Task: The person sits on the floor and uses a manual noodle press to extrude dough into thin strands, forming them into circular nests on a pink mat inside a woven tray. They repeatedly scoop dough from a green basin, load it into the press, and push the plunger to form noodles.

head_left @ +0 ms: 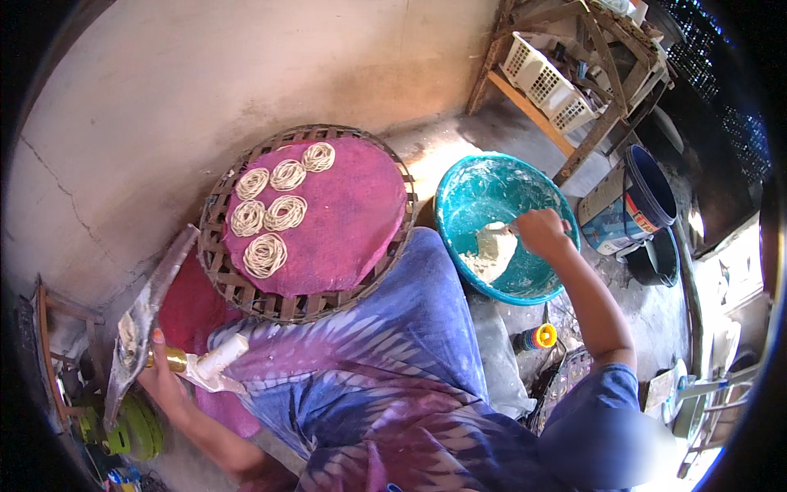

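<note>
My left hand [164,377] grips a brass-coloured press cylinder [174,357], fixed by a long grey bar [131,348] smeared with dough; a white cylinder [221,354] juts beside it. My right hand [541,234] is closed at the dough [492,254] in the teal basin [507,297]; what exactly its fingers hold is unclear. Left of the basin, a round woven tray [217,266] lined with pink cloth [352,221] carries several coiled noodle nests [285,213].
A wooden rack [529,107] with white baskets [541,78] stands behind. Buckets [625,201] sit right of the basin, a stack of coloured discs [537,336] below it. Green gas cylinders [135,430] are at lower left, beside a wooden frame [49,344]. A wall bounds the back left.
</note>
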`<act>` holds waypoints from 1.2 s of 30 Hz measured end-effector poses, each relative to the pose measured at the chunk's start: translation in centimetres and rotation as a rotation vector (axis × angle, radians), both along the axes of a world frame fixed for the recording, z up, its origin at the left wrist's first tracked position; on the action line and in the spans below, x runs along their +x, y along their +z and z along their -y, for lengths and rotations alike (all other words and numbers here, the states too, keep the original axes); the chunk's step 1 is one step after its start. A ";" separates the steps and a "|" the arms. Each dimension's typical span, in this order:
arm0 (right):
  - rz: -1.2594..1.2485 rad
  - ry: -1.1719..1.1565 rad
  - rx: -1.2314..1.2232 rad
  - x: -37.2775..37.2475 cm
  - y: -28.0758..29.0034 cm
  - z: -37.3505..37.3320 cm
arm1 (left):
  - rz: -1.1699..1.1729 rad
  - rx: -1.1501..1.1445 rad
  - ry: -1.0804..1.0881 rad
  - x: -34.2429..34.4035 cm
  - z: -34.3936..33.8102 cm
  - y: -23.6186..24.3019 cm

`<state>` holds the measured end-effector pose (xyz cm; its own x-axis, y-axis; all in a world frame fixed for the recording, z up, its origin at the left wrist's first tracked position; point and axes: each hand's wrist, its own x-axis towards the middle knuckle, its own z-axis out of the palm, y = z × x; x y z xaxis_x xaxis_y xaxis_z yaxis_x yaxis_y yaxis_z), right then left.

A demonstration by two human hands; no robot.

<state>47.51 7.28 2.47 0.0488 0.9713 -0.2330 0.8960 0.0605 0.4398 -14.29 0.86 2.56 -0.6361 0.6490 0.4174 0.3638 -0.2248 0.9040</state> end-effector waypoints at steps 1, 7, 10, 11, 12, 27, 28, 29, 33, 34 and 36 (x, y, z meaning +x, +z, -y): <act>0.033 -0.015 0.001 1.2 -1.8 -0.7 | 0.008 -0.036 -0.015 0.1 -0.2 -0.5; 0.097 -0.045 -0.074 4.2 -9.6 -5.2 | 0.066 0.017 0.103 0.0 -0.3 -1.0; 0.140 0.021 -0.168 4.3 -12.1 -6.4 | 0.030 0.022 0.196 -0.5 -0.3 -1.0; 0.137 0.045 -0.190 4.2 -12.6 -6.7 | 0.032 0.012 0.209 -0.6 -0.3 -1.1; 0.151 0.053 -0.219 4.0 -13.0 -6.9 | 0.009 0.019 0.244 -0.9 -0.1 -1.2; -0.390 -0.381 -0.186 3.3 -11.5 -0.6 | 0.099 -0.012 0.211 0.5 0.0 -0.8; -0.399 -0.405 -0.180 2.9 -12.2 -0.6 | 0.005 -0.013 0.196 1.0 -0.1 -0.7; -0.429 -0.410 -0.178 2.7 -12.9 -0.4 | 0.032 -0.046 0.192 1.4 -0.3 -0.6; -0.600 -0.521 -0.089 2.8 -13.5 0.8 | -0.045 0.025 0.130 1.6 -1.0 -0.1; -0.650 -0.514 -0.061 3.1 -12.7 1.6 | -0.057 0.023 0.099 1.4 -1.2 0.1; -0.699 -0.499 -0.045 3.6 -9.9 2.8 | -0.123 0.005 0.057 0.7 -0.7 0.8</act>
<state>51.06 4.50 -7.48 0.2983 0.8635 -0.4067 0.8868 -0.4083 -0.2164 -13.59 1.58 3.32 -0.6155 0.6115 0.4973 0.4839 -0.2048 0.8508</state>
